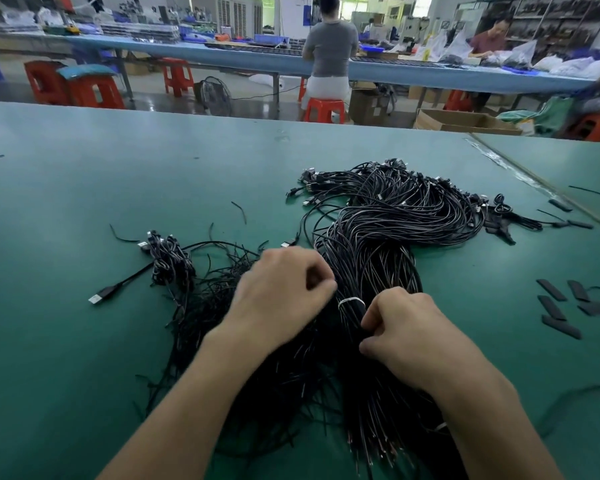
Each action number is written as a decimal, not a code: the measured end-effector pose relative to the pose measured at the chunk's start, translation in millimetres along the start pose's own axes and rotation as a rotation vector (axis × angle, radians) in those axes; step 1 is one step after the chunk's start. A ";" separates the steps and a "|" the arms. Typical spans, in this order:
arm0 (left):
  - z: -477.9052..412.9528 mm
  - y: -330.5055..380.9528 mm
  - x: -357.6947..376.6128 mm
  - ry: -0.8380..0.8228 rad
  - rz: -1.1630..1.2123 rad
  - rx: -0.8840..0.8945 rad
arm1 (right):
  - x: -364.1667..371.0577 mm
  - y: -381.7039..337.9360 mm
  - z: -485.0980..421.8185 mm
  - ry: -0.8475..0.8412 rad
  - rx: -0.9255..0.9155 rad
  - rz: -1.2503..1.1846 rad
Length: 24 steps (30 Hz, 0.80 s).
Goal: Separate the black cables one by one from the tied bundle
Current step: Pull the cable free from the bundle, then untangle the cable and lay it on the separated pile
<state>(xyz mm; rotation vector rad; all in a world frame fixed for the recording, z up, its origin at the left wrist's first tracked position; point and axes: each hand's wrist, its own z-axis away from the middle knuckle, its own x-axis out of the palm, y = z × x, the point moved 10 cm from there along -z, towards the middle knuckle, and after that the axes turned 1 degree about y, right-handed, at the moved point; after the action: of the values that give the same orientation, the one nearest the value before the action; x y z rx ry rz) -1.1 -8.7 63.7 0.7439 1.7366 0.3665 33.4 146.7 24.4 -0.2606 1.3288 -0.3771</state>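
Observation:
A thick bundle of black cables [378,237] lies on the green table [84,202], bound by a white tie [351,301] near its middle. Its plug ends fan out at the far side. My left hand [281,289] is closed, fingertips pinched at the bundle just left of the tie. On the other side of the tie my right hand [406,327] is curled around the bundle's cables. A looser heap of separated black cables [201,306] spreads to the left, partly under my left forearm.
Small flat black strips [561,306] lie at the right, and a few more sit near the table seam [534,181]. A single cable with a USB plug [97,297] lies at the left. Beyond the table are red stools, boxes and other workers.

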 end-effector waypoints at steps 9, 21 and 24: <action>6.8 3.5 38.6 -0.108 -0.172 0.065 | -2.6 -2.5 -0.5 -0.011 -0.011 -0.085; 7.1 -0.5 56.9 -0.105 -0.218 0.133 | -4.8 -9.7 1.6 0.240 0.005 0.007; 6.7 -1.8 54.9 -0.086 -0.199 0.113 | -3.5 -1.0 -5.6 0.189 0.043 -0.093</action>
<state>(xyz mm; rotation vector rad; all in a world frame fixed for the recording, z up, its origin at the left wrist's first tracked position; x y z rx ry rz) -3.3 24.7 19.6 0.6497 1.7426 0.1000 27.1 147.4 26.6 -0.2561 1.4959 -0.5179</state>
